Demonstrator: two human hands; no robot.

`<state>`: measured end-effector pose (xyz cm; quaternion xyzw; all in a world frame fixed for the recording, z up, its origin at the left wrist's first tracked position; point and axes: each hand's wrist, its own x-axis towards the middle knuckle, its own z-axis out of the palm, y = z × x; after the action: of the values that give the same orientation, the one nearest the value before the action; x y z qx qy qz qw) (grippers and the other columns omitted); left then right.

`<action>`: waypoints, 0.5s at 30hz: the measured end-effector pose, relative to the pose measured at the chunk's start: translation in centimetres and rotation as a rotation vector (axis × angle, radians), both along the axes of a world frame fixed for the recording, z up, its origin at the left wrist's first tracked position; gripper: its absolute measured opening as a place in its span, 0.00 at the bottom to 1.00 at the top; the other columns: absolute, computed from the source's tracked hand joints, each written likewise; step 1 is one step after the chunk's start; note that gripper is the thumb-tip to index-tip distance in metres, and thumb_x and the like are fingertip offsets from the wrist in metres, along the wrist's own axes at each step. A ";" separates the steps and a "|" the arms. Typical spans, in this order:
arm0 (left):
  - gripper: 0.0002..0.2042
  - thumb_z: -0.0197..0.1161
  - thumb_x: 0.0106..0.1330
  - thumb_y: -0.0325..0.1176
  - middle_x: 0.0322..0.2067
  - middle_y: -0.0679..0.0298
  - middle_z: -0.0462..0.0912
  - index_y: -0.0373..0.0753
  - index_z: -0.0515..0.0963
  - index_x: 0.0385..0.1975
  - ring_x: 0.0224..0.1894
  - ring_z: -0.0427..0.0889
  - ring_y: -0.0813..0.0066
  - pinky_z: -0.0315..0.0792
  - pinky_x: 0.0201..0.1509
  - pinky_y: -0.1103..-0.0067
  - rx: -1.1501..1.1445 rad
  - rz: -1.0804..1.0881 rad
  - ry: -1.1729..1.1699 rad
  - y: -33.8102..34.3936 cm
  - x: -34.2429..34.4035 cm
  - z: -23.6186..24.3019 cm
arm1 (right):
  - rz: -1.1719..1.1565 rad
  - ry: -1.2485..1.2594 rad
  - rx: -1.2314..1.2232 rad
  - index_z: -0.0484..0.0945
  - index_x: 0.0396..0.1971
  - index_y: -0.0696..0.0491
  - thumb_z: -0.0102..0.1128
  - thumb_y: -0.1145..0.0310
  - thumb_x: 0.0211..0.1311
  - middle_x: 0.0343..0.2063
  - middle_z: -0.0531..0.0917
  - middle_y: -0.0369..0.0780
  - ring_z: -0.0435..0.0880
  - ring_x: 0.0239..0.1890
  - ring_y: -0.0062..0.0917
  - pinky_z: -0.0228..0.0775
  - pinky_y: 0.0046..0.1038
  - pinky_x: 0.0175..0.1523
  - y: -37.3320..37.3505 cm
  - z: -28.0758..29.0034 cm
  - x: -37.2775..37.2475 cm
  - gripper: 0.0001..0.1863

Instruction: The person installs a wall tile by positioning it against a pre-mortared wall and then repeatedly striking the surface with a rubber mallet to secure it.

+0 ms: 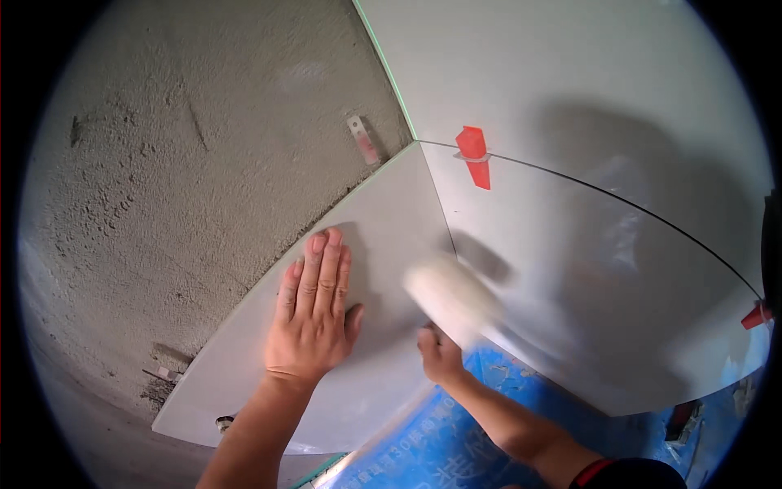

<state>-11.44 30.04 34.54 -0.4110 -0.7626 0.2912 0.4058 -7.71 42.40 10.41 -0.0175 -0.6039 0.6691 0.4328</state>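
Head view, from beside the work: L hand (312, 326) lies flat, fingers straight, on the pale tile (399, 212). R hand (441, 355) grips a white-headed mallet (454, 300), blurred, in front of the tile's R side; can't tell if it touches. Rough cement wall (171, 163) up-L of tile, red wedge (472, 145) up-R, blue sheeting (440, 444) below R.

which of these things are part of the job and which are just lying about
Part of the job, it seems:
grey tile, under the left fingers
pale-headed mallet, blurred, in the right fingers
red wedges, at the tile joint

Probably just lying about:
blue floor sheet
dark item at lower right, too unclear to name
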 end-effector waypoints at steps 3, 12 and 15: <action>0.37 0.47 0.67 0.49 0.73 0.51 0.48 0.30 0.53 0.70 0.75 0.48 0.57 0.41 0.76 0.65 0.003 0.014 0.003 -0.6 0.0 0.0 | 0.163 0.095 -0.288 0.65 0.27 0.53 0.44 0.66 0.69 0.15 0.66 0.31 0.66 0.17 0.14 0.60 0.20 0.22 0.0 1.3 1.8 0.10; 0.37 0.46 0.67 0.50 0.73 0.52 0.48 0.30 0.53 0.70 0.75 0.47 0.57 0.39 0.77 0.65 0.011 -0.009 0.014 0.0 -0.1 -0.4 | 0.194 0.194 -0.258 0.61 0.22 0.54 0.41 0.68 0.69 0.13 0.66 0.33 0.62 0.15 0.16 0.58 0.20 0.21 1.3 3.9 3.4 0.13; 0.36 0.45 0.67 0.50 0.73 0.52 0.48 0.30 0.53 0.70 0.76 0.46 0.58 0.38 0.77 0.65 0.036 -0.009 -0.022 0.4 0.0 -0.3 | 0.044 -0.015 0.098 0.64 0.23 0.55 0.43 0.67 0.68 0.14 0.66 0.33 0.64 0.16 0.17 0.60 0.21 0.23 2.0 0.0 0.4 0.13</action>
<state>-11.46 30.41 34.23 -0.4103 -0.7704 0.2709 0.4059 -7.32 44.37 10.41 0.0120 -0.6391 0.6481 0.4140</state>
